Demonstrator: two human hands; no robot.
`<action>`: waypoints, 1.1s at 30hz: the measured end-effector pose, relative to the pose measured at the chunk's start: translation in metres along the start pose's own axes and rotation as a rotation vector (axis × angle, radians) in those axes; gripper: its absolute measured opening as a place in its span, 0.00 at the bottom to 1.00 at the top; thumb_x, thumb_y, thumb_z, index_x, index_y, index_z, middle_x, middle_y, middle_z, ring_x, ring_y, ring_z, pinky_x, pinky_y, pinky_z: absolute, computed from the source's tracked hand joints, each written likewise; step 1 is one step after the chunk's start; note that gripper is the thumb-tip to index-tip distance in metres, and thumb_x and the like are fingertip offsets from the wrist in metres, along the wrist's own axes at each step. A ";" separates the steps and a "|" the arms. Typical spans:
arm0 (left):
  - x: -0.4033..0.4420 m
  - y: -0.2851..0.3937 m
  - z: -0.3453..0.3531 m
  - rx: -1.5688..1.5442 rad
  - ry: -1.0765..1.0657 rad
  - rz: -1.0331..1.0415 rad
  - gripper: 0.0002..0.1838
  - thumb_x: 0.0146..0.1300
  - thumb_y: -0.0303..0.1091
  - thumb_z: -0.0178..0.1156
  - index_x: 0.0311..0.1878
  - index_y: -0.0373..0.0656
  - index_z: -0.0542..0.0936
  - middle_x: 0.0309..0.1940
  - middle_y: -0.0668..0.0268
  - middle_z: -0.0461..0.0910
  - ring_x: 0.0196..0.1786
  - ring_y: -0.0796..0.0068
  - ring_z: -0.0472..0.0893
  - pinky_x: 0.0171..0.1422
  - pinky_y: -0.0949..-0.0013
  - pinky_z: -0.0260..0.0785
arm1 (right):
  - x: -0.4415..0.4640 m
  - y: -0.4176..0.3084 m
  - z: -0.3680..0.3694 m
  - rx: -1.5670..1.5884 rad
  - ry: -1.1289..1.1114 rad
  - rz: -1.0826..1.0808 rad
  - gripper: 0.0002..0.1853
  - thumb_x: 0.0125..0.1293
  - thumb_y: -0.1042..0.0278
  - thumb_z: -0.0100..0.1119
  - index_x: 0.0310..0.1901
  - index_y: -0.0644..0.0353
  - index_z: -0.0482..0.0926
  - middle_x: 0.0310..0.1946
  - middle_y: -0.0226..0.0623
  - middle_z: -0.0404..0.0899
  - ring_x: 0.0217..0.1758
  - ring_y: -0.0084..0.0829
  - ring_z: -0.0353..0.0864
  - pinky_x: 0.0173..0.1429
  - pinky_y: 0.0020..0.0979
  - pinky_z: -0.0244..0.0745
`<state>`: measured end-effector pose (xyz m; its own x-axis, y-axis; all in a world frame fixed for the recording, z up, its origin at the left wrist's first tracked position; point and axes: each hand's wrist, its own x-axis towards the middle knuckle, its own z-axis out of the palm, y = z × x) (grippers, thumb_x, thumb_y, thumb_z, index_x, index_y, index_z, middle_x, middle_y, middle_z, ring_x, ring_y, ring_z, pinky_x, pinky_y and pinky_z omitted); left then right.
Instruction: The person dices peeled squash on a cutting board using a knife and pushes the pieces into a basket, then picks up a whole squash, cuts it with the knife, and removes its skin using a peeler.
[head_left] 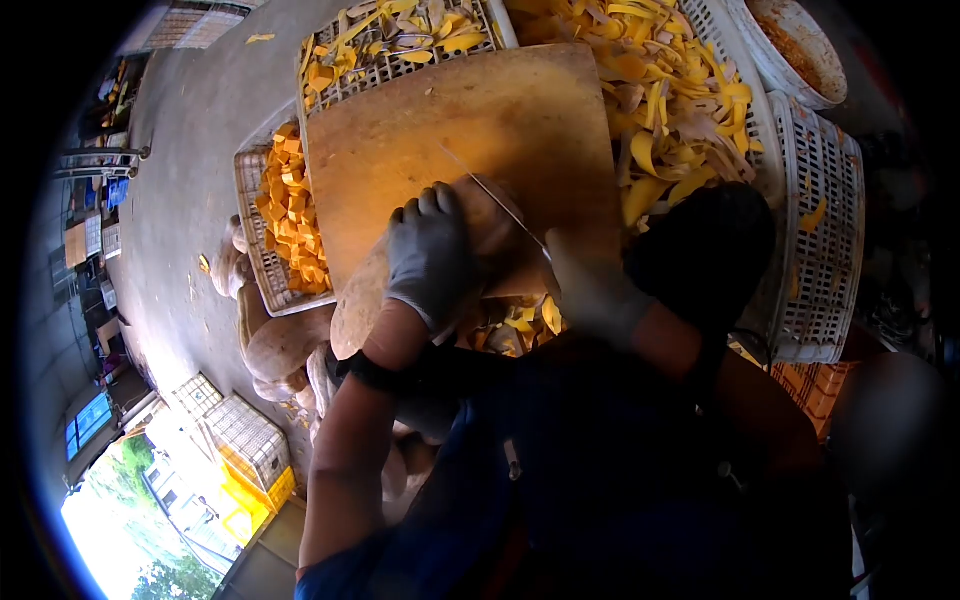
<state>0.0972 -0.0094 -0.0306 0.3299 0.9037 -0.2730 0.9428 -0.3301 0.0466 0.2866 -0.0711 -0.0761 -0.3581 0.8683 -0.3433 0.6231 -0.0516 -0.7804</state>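
Observation:
A long tan squash point(362, 300) lies across the near part of a worn wooden board point(450, 110). My left hand point(432, 255), in a grey glove, is wrapped over the squash and holds it. In my gloved right hand point(590, 290) is a knife point(492, 192), gripped at its handle, which the fingers hide. The thin blade points up and to the left, over the right end of the squash. Whether the blade has entered the squash, I cannot tell.
A crate of orange cubes point(290, 225) stands left of the board. Peel strips point(680, 120) fill a crate at the right, and more lie in a crate point(400, 50) behind. Whole squashes point(285, 345) lie at the lower left. A white bucket point(800, 50) stands at the upper right.

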 end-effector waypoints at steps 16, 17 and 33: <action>0.014 0.017 -0.002 0.005 0.002 0.269 0.48 0.38 0.51 0.73 0.59 0.33 0.65 0.52 0.49 0.73 0.56 0.51 0.73 0.60 0.56 0.64 | 0.032 0.064 -0.068 -0.183 0.441 0.038 0.12 0.64 0.61 0.54 0.46 0.56 0.70 0.30 0.52 0.79 0.35 0.54 0.79 0.39 0.49 0.73; 0.014 0.024 -0.005 -0.016 0.033 0.336 0.48 0.37 0.50 0.74 0.59 0.33 0.65 0.53 0.49 0.73 0.56 0.51 0.73 0.61 0.56 0.64 | 0.034 0.061 -0.071 -0.145 0.557 0.052 0.13 0.64 0.60 0.54 0.46 0.56 0.70 0.30 0.52 0.79 0.35 0.54 0.79 0.39 0.49 0.73; 0.022 -0.033 -0.016 -0.425 0.354 -0.440 0.50 0.47 0.56 0.71 0.67 0.33 0.63 0.64 0.42 0.64 0.66 0.48 0.67 0.65 0.57 0.64 | -0.013 0.034 -0.050 0.146 0.465 -0.124 0.16 0.64 0.64 0.57 0.50 0.61 0.70 0.27 0.49 0.79 0.31 0.50 0.81 0.35 0.43 0.75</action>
<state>0.0740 0.0258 -0.0224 -0.1582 0.9871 -0.0267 0.9057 0.1558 0.3943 0.3476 -0.0597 -0.0718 -0.0555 0.9985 0.0001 0.4799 0.0268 -0.8769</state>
